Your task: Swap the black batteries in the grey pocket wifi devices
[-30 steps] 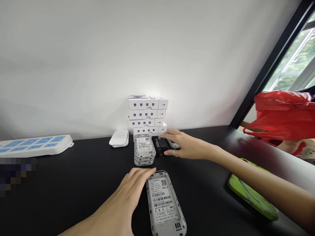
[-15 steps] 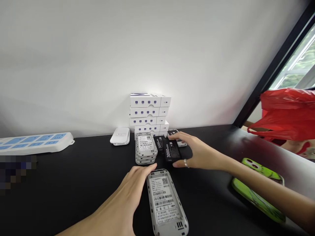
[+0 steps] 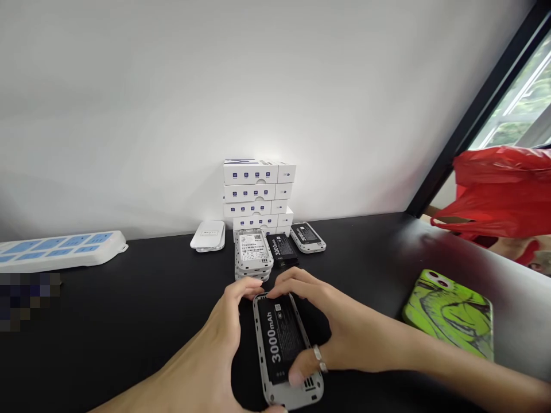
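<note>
A black 3000mAh battery (image 3: 282, 335) lies in the recess of an open white device shell (image 3: 286, 394) on the table in front of me. My right hand (image 3: 340, 327) grips the battery lengthwise, fingertips at its far end and thumb at the near end. Around the shell's left side curves my left hand (image 3: 217, 338), its fingers at the far edge and its thumb by the near edge. Just beyond, similar open shells (image 3: 253, 252) are stacked beside more black batteries (image 3: 283, 248). Another shell (image 3: 307, 238) with a battery inside sits behind them.
White boxes (image 3: 258, 192) are piled against the wall. Thin white covers (image 3: 208, 235) lie to their left, and a power strip (image 3: 64, 252) is farther left. On the right are a green-patterned phone case (image 3: 451, 315) and a red plastic bag (image 3: 503, 189).
My right hand has brought a battery from the group by the stacked shells toward me and into the front shell. My left hand has closed in around that shell.
</note>
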Available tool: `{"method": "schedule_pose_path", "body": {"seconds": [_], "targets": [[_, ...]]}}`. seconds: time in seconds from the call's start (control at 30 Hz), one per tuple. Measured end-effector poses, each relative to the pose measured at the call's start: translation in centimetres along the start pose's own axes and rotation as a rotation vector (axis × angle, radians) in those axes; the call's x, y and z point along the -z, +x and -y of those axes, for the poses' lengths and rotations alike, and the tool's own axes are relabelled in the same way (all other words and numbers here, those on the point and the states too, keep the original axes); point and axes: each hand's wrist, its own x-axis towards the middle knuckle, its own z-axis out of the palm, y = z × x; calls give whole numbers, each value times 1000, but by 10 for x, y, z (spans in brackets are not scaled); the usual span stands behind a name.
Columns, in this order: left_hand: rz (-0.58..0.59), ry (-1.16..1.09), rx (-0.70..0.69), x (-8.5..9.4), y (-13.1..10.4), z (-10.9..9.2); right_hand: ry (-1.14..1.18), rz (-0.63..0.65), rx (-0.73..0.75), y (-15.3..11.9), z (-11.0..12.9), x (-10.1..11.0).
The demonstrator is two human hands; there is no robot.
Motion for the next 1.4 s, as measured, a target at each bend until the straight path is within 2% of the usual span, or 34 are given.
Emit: {"method": "schedule_pose_path", "body": {"seconds": [0.13, 0.3, 0.4, 0.5, 0.6, 0.7, 0.77, 0.83, 0.97, 1.07, 1.17, 1.3, 1.4], "targets": [[19, 0, -16, 2, 2, -3, -27, 51, 9, -7, 4, 1], [59, -22, -68, 3, 4, -1, -255, 197, 20, -10, 17, 5], [53, -20, -92, 3, 4, 1, -374, 199, 67, -10, 22, 3], [19, -24, -112, 2, 3, 3, -390, 152, 131, -12, 23, 5], [21, -16, -129, 3, 3, 5, -374, 80, 163, -20, 19, 23], [71, 11, -147, 4, 5, 9, -394, 41, 69, -27, 5, 61], [91, 19, -133, 4, 6, 12, -428, 42, -27, -26, -13, 91], [90, 22, -137, 2, 8, 14, -467, -29, -89, -20, -37, 118], [80, 27, -225, -1, 9, 20, -437, -42, -139, 5, -87, 154], [49, 15, -212, -3, 10, 23, -388, -8, -172, 25, -110, 163], [49, 12, -211, -4, 10, 23, -359, 29, -173, 37, -115, 163], [33, -3, -202, -2, 8, 17, -339, 34, -169, 38, -101, 161], [27, -29, -120, 3, 7, 5, -353, -104, -165, 40, -79, 156]]}}
